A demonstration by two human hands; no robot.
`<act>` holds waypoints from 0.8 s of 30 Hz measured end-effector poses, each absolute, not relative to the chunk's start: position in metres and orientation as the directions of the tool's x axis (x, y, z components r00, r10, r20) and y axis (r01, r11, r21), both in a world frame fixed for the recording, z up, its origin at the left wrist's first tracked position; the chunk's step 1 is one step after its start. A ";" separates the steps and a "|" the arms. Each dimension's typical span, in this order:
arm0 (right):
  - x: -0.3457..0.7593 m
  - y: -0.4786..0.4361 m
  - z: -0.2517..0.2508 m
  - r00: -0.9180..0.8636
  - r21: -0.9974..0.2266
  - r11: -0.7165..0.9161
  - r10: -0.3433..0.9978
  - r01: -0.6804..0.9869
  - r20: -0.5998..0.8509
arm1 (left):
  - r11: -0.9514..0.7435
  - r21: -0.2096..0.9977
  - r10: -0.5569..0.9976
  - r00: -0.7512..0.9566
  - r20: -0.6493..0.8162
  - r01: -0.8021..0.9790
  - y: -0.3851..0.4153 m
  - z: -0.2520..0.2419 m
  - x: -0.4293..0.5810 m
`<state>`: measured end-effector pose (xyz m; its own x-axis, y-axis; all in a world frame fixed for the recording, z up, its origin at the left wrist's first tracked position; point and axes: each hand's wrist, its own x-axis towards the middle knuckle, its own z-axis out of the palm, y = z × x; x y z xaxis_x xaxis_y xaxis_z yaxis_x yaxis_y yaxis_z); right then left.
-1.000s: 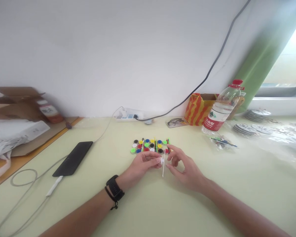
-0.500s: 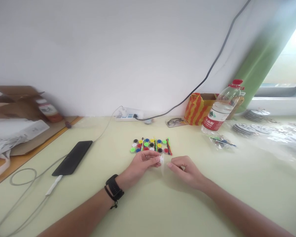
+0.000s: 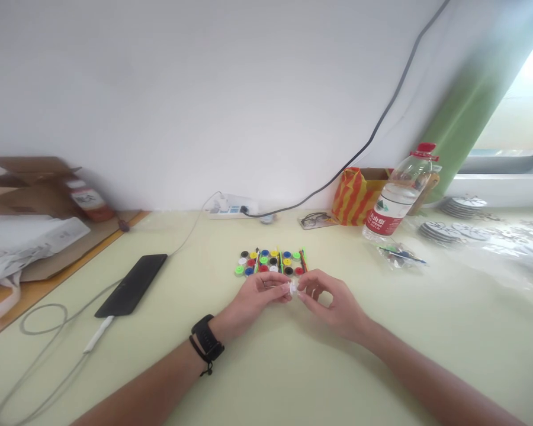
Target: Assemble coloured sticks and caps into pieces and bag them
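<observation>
My left hand (image 3: 258, 297), with a black watch on its wrist, pinches a small white round piece (image 3: 293, 287) at its fingertips. My right hand (image 3: 331, 302) meets it from the right, fingers curled and pinched on the same white piece. The two hands touch at the fingertips just above the pale green table (image 3: 266, 367). Right behind them lies a cluster of small coloured round pieces (image 3: 269, 262) in rows, with thin coloured sticks (image 3: 302, 261) among them. The white stick seen earlier is hidden or out of view.
A black phone (image 3: 131, 284) on a white cable lies at left. A power strip (image 3: 231, 208), glasses (image 3: 313, 220), a striped orange bag (image 3: 355, 195) and a water bottle (image 3: 397, 198) stand along the back. A small plastic packet (image 3: 400, 255) and flat discs (image 3: 453, 228) lie at right. Cardboard boxes (image 3: 31, 189) sit far left.
A second ago my right hand held a thin white stick upright beside the white piece. It then drew away and curled, and now it has come back to pinch the white piece with the left.
</observation>
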<state>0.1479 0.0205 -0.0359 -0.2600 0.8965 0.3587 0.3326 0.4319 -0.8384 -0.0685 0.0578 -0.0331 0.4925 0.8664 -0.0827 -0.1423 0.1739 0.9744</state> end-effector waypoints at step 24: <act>0.154 0.022 -0.025 -0.352 -0.992 0.120 0.930 0.032 0.102 | 0.145 0.972 0.904 0.423 -0.054 -0.185 0.061 -0.037 -0.070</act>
<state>0.1543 0.0223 -0.0249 -0.3522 0.9304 0.1015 0.0315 0.1202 -0.9922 -0.0704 0.0610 -0.0366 0.4234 0.9043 -0.0545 -0.1847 0.1450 0.9720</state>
